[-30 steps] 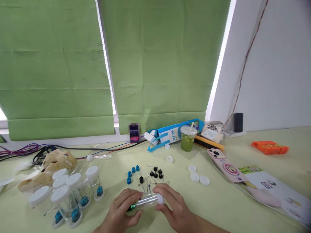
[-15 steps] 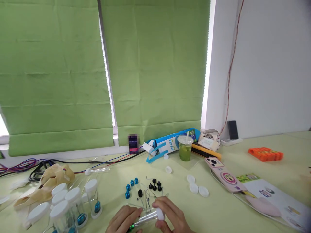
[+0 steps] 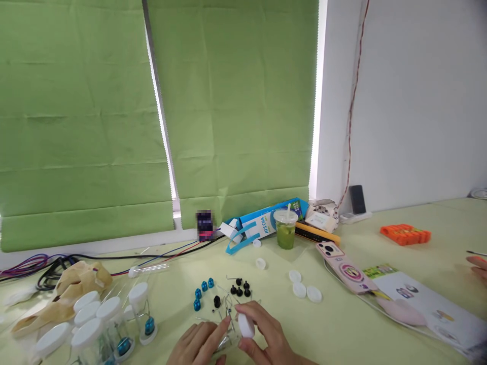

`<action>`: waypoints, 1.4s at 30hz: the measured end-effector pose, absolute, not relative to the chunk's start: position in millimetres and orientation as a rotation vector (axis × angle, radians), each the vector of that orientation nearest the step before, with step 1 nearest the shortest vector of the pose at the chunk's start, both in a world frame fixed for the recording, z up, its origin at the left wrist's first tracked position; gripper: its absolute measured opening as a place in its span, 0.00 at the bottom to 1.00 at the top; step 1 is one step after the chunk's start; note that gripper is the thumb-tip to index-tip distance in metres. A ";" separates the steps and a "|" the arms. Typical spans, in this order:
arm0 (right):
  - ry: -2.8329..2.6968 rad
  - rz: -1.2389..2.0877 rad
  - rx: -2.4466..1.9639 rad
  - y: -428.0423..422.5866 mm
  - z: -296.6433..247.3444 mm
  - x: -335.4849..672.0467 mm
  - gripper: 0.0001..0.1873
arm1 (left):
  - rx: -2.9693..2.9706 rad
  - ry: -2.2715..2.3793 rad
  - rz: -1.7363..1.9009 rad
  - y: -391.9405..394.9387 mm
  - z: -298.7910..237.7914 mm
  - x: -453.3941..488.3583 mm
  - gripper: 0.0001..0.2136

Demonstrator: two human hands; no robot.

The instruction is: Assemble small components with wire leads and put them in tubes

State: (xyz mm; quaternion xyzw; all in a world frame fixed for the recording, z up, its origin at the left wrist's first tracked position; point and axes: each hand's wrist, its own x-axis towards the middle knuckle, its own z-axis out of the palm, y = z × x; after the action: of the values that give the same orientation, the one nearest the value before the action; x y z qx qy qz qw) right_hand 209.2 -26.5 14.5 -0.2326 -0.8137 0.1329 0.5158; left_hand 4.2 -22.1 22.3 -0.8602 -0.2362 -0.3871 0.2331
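Two right fingers (image 3: 254,308) astride white cap (image 3: 246,326)

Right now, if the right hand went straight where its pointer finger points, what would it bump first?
Probably the thin metal pieces; height is unclear, so the right hand might pass above.

Worktable (image 3: 342,324) from near left to far right

Capped tubes (image 3: 110,308) stand at the near left, with cables (image 3: 34,267) beyond them at the far left; at the near middle, a held tube (image 3: 245,326) is between the left hand (image 3: 201,344) and the right hand (image 3: 266,332); beyond the hands, a row of fittings (image 3: 198,293) lies left of studs (image 3: 239,291); lids (image 3: 299,290) lie right of these, a phone (image 3: 344,268) farther right; at the far side, a cup (image 3: 285,235) stands before a bag (image 3: 259,225), blinds (image 3: 243,101) behind
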 end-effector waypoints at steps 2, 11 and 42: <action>-1.908 0.372 -0.592 -25.1 8.0 207.4 0.27 | -2.361 -0.618 -1.018 -22.3 23.5 8.1 0.21; -1.900 0.523 -0.594 -28.8 6.1 199.7 0.25 | -2.320 -0.900 -1.021 -23.1 34.6 -4.1 0.24; -2.031 0.488 -0.816 -29.1 5.9 196.1 0.14 | -2.201 -1.768 -0.329 -19.4 108.8 -59.9 0.10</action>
State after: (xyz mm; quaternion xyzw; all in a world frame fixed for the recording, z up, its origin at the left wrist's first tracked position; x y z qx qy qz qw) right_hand 196.1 -29.1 5.9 -0.3279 -0.8156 0.1959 0.4347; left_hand -59.9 -19.4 108.8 -0.7657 -0.6152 -0.1143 0.1490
